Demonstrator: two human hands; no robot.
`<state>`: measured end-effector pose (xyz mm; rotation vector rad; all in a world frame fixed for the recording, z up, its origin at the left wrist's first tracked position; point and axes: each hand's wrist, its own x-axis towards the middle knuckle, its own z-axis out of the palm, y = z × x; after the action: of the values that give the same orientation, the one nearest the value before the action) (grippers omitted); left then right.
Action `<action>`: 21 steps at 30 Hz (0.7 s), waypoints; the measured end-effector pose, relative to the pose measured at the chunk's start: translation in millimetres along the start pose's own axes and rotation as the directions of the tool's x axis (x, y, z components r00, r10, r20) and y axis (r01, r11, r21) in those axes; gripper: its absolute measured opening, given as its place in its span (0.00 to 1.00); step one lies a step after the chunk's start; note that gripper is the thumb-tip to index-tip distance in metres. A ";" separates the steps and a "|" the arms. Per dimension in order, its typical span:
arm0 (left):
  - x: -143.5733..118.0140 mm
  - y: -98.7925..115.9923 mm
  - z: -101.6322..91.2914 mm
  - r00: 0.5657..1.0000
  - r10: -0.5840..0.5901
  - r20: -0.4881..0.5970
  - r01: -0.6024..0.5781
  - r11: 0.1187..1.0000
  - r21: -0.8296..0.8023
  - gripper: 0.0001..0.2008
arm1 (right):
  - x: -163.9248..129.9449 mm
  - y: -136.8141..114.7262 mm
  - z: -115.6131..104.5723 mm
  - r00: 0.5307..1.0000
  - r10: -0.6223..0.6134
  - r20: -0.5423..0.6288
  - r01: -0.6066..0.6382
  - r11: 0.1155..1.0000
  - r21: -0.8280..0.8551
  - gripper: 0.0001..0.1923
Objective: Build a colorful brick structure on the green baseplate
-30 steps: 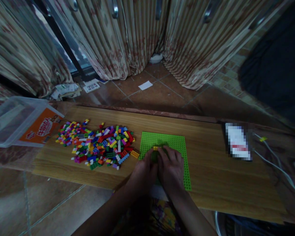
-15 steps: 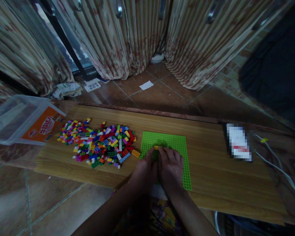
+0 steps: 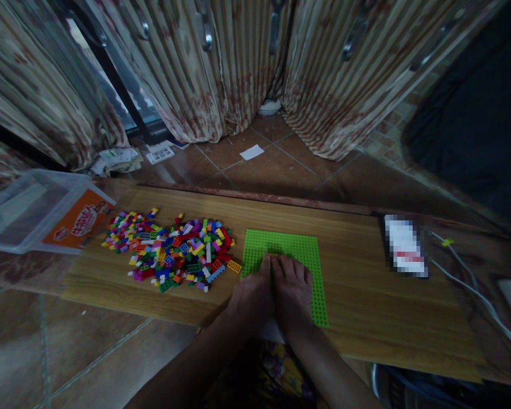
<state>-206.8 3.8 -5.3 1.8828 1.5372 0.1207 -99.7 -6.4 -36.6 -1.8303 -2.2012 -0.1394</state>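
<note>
My left hand (image 3: 252,292) and my right hand (image 3: 293,287) are pressed side by side over a green studded baseplate (image 3: 319,284). Their thumbs and index fingers meet near the plate's middle. Between the fingertips only a sliver of a small yellow toy brick (image 3: 273,256) shows; both hands are closed on it, and the rest is covered by the fingers. Left of the plate spreads a heap of mixed coloured toy bricks (image 3: 183,250). One yellow brick (image 3: 234,266) lies apart, close to the plate's left edge.
The wooden tabletop (image 3: 357,272) carries everything. At its left end stands a clear plastic box (image 3: 21,210) with an orange label. A blurred-out phone-like object (image 3: 404,247) lies at the right, with white cables (image 3: 472,284) beside it. Curtains (image 3: 187,85) hang beyond the table.
The fingers have closed in further over the yellow brick, which showed more clearly before. The whole view has shifted slightly; the loose bricks lie as they were.
</note>
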 end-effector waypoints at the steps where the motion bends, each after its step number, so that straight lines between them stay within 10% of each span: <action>1: 0.0 1.7 -3.2 1.000 0.006 0.018 -0.006 1.000 0.025 0.32 | 0.0 -0.5 -0.8 1.000 -0.002 0.008 0.002 1.000 0.004 0.20; 21: 5.8 -5.1 -2.9 0.993 0.117 -0.022 -0.110 0.975 0.193 0.31 | 5.9 9.1 -1.7 0.994 -0.029 0.106 0.018 0.994 0.110 0.18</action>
<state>-210.7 10.5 -7.9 2.1309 1.5083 0.0572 -91.5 0.6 -34.3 -1.7921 -2.2542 0.0748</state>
